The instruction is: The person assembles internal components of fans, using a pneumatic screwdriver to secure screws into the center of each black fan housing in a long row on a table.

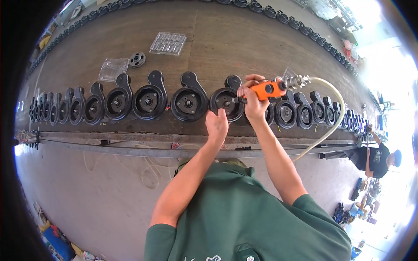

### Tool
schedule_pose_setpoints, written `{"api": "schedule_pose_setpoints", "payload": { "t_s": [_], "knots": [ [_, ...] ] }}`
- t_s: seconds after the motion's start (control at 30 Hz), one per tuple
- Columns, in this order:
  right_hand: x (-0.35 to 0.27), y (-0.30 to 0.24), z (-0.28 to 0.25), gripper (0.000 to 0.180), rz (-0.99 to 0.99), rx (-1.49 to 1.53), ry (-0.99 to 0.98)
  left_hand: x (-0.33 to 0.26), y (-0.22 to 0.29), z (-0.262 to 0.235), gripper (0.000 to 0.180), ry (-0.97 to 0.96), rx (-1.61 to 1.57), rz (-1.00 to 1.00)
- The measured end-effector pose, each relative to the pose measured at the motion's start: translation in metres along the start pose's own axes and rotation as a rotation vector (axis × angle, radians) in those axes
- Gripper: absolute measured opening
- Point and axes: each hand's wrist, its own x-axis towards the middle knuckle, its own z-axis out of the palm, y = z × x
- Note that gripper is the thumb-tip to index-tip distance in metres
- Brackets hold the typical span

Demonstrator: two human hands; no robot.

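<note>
My right hand (254, 98) grips an orange pneumatic screwdriver (266, 90), its tip lying sideways toward the hub of a black round housing (226, 101) on the brown conveyor table (217, 39). A pale air hose (333, 117) runs from the tool's metal fitting down to the right. My left hand (217, 125) rests on the lower rim of that same housing, steadying it. Several identical black housings stand in a row to the left (149, 100) and to the right (286, 113).
A clear plastic blister tray (168, 43), a clear bag (112, 69) and a small black disc (137, 59) lie on the table behind the row. More black parts line the far edge (278, 15). Another person (378, 157) works at the right. A metal rail (130, 150) edges the table.
</note>
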Motion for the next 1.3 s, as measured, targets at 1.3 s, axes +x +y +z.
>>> {"api": "schedule_pose_setpoints", "payload": {
  "t_s": [1.3],
  "knots": [
    [-0.049,0.009,0.017,0.028,0.02,-0.255,0.016,-0.065,0.075,-0.087,0.023,-0.593,0.394,0.431]
  ]
}}
